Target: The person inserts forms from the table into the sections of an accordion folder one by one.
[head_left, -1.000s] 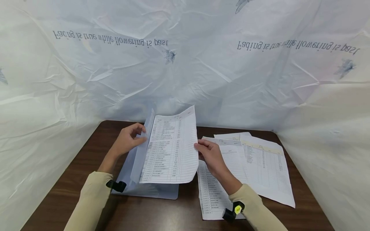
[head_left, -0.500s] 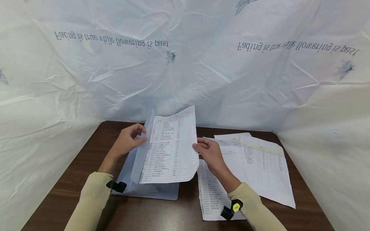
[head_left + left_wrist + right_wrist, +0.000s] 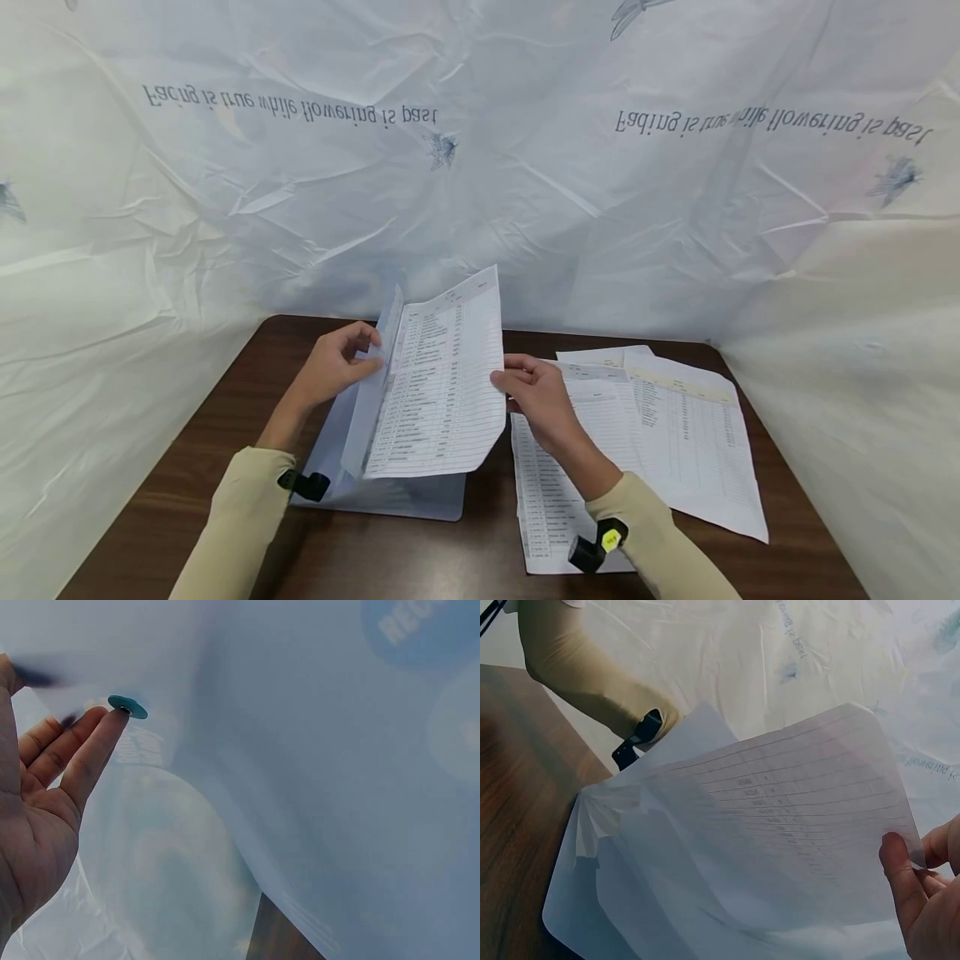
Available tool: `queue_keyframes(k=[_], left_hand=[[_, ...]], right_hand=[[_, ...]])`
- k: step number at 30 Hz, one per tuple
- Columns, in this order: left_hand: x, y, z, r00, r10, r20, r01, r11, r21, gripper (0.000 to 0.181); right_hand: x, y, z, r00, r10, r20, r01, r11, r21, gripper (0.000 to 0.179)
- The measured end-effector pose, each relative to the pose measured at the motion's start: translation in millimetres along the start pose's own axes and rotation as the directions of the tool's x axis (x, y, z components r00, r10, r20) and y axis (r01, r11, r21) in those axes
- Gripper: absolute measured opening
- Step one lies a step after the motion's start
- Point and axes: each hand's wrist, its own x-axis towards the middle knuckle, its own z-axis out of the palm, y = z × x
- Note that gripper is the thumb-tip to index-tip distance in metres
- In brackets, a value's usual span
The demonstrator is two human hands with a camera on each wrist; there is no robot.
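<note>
A translucent blue plastic document folder (image 3: 408, 498) lies on the left part of the table, its flap (image 3: 364, 417) raised. My left hand (image 3: 333, 367) pinches the flap's edge between thumb and fingers. A teal snap button (image 3: 129, 706) shows by a fingertip in the left wrist view. Printed, lined paper (image 3: 442, 387) stands tilted partly inside the folder, curving up toward the right. With thumb and fingers, my right hand (image 3: 542, 400) pinches its right edge. How many sheets it holds, I cannot tell. The folder's inside is largely hidden behind the paper.
Several more printed sheets (image 3: 693, 442) lie overlapping on the right of the dark wooden table (image 3: 360, 550), partly under my right forearm. A crumpled white plastic sheet (image 3: 480, 200) with lettering hangs behind and beside the table.
My right hand has shifted slightly left, and the paper's right edge has moved left and tilted up more. My left hand and the folder have hardly moved.
</note>
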Motion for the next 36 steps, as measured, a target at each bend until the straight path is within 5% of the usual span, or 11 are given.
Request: queue_keyframes(k=[25,36], left_hand=[[-0.1,-0.7,0.1,1.0,0.011,0.003,-0.011,1.0,0.003,0.024],[-0.8,-0.1,-0.1,1.0,0.001,0.005,-0.001,1.0,0.0,0.024]], right_hand=[[13.0,16,27,0.997,-0.019,0.07,0.021,1.0,-0.023,0.033],[16.2,18,39,0.998,-0.054,0.043,0.062,0.972,-0.226,0.032]])
